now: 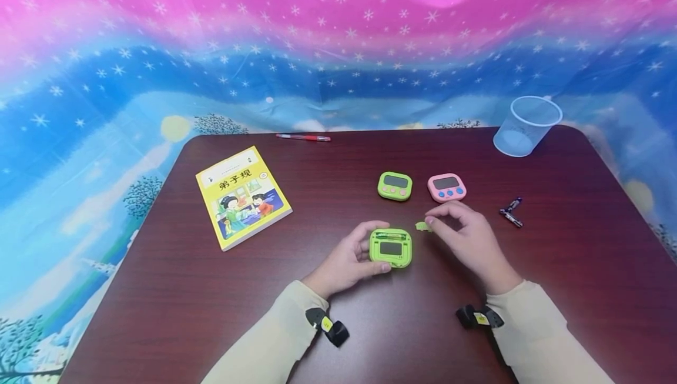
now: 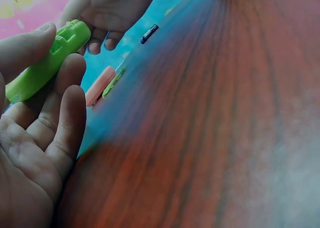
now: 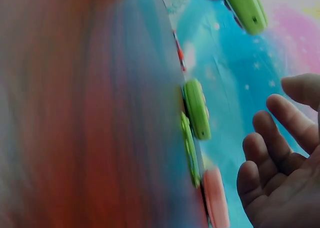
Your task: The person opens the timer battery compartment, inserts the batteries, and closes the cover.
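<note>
My left hand [image 1: 365, 251] grips a green timer [image 1: 391, 247] by its left side, thumb on the far edge, fingers under the near edge. The timer lies back side up just above the dark wooden table [image 1: 370, 337], with its top compartment uncovered. In the left wrist view the same timer [image 2: 47, 62] sits between my thumb and fingertips. A small green cover piece [image 1: 422, 226] lies on the table right of the timer. My right hand [image 1: 444, 222] hovers beside it with fingers loosely bent and holds nothing; the right wrist view shows its fingers [image 3: 272, 153] relaxed and empty.
A second green timer [image 1: 395, 186] and a pink timer [image 1: 446, 187] lie behind my hands. Small batteries [image 1: 511, 212] lie to the right, with a clear plastic cup [image 1: 526, 125] at the back right. A yellow book [image 1: 242, 196] and a red pen [image 1: 303, 137] lie at the left.
</note>
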A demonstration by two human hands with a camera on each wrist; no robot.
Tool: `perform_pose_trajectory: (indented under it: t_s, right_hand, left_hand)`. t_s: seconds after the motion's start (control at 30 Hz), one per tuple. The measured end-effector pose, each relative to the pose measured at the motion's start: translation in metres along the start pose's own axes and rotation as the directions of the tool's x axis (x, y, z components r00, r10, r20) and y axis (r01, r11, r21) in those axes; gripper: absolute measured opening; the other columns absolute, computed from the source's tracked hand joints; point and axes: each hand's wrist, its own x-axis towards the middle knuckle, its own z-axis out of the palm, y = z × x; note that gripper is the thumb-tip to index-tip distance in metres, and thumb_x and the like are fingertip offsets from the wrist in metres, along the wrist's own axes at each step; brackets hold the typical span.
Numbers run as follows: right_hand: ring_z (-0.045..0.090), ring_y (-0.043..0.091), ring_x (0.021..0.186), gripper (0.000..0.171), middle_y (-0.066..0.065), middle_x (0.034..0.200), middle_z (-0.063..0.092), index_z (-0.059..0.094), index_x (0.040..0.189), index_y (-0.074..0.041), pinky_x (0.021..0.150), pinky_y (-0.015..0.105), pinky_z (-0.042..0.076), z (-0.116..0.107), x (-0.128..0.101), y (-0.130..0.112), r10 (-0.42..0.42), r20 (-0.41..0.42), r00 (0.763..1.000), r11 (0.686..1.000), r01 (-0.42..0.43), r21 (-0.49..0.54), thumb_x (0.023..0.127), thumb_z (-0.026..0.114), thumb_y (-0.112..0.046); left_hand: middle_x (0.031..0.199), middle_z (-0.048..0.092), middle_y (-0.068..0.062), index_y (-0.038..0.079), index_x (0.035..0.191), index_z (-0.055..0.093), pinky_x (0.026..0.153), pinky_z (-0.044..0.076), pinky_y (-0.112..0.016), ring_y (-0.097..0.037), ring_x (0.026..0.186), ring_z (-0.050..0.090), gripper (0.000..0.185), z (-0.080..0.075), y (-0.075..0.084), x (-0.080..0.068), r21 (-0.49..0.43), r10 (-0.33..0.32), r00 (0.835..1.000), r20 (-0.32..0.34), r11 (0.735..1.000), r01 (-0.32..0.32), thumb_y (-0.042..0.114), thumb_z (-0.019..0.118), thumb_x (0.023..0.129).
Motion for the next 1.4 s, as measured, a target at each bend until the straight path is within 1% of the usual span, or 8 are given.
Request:
perform_pose_trajectory:
  t_s: [0.2,0.37,0.5,0.73,0.93,1.03,1.17,1.4]
  right_hand:
    - [0.053,0.017,0.083,0.018,0.004,0.104,0.066,0.074,0.109,-0.011,0.066,0.02,0.045,-0.01,0.003,0.01,0.043,0.025,0.999,0.993,-0.04,-0.112,0.092,0.074,-0.015]
    - [0.055,0.022,0.084,0.024,0.009,0.102,0.064,0.072,0.114,-0.006,0.068,0.029,0.048,-0.013,0.006,0.017,0.132,0.097,0.987,0.978,-0.113,-0.172,0.091,0.074,-0.014]
    - [0.056,0.023,0.084,0.029,0.012,0.103,0.063,0.071,0.115,-0.002,0.07,0.034,0.048,-0.012,0.007,0.018,0.178,0.145,0.973,0.968,-0.147,-0.203,0.09,0.074,-0.015]
    - [0.055,0.023,0.083,0.031,0.011,0.098,0.061,0.071,0.114,0.001,0.069,0.033,0.046,-0.01,0.009,0.018,0.178,0.164,0.97,0.96,-0.135,-0.246,0.085,0.077,-0.011]
    - [0.054,0.022,0.081,0.019,0.008,0.091,0.06,0.074,0.101,-0.002,0.068,0.034,0.045,-0.01,0.01,0.016,0.18,0.197,0.964,0.956,-0.124,-0.266,0.084,0.077,-0.01]
    - [0.054,0.021,0.079,0.013,0.005,0.088,0.061,0.073,0.095,-0.007,0.068,0.033,0.046,-0.01,0.011,0.015,0.193,0.235,0.953,0.96,-0.134,-0.246,0.083,0.077,-0.011]
    - [0.058,0.019,0.076,0.011,0.001,0.084,0.066,0.073,0.094,-0.011,0.066,0.03,0.049,-0.01,0.012,0.014,0.223,0.278,0.934,0.97,-0.185,-0.159,0.085,0.079,-0.014]
    - [0.061,0.022,0.086,0.022,0.002,0.096,0.073,0.077,0.105,-0.012,0.069,0.027,0.052,-0.015,0.011,0.014,0.3,0.242,0.923,0.954,-0.295,-0.057,0.087,0.08,-0.025]
  left_hand:
    - [0.124,0.066,-0.024,0.008,0.147,0.038,0.081,0.058,-0.025,-0.014,0.099,0.07,0.071,0.0,0.0,-0.001,0.0,-0.004,1.0,-0.006,1.0,0.004,-0.007,0.073,0.087]
    - [0.124,0.066,-0.025,0.006,0.147,0.037,0.079,0.058,-0.024,-0.014,0.098,0.07,0.072,0.0,0.0,-0.001,0.0,-0.003,1.0,-0.002,1.0,0.003,-0.007,0.073,0.087]
    - [0.124,0.067,-0.023,0.006,0.148,0.037,0.081,0.058,-0.025,-0.015,0.098,0.07,0.072,-0.001,0.0,-0.001,0.002,-0.011,1.0,-0.003,1.0,0.011,-0.007,0.074,0.086]
    - [0.126,0.065,-0.025,0.006,0.148,0.036,0.085,0.059,-0.028,-0.015,0.101,0.07,0.073,-0.002,-0.002,0.001,-0.002,-0.011,1.0,0.008,1.0,0.011,-0.007,0.073,0.087]
    - [0.126,0.066,-0.023,0.007,0.147,0.037,0.086,0.059,-0.028,-0.017,0.102,0.07,0.072,-0.003,-0.002,0.001,-0.009,-0.019,1.0,0.003,1.0,0.019,-0.008,0.073,0.087]
    - [0.126,0.064,-0.026,0.005,0.148,0.036,0.086,0.058,-0.028,-0.018,0.102,0.07,0.072,-0.004,-0.002,0.001,-0.018,-0.018,1.0,0.005,1.0,0.018,-0.008,0.072,0.087]
    - [0.127,0.062,-0.03,0.003,0.148,0.035,0.087,0.058,-0.027,-0.018,0.103,0.069,0.071,-0.004,-0.002,0.002,-0.021,-0.015,1.0,0.01,1.0,0.015,-0.008,0.072,0.088]
    - [0.128,0.062,-0.028,0.004,0.148,0.035,0.087,0.058,-0.027,-0.017,0.103,0.069,0.072,-0.004,-0.003,0.002,-0.012,-0.016,1.0,0.012,1.0,0.016,-0.007,0.073,0.087]
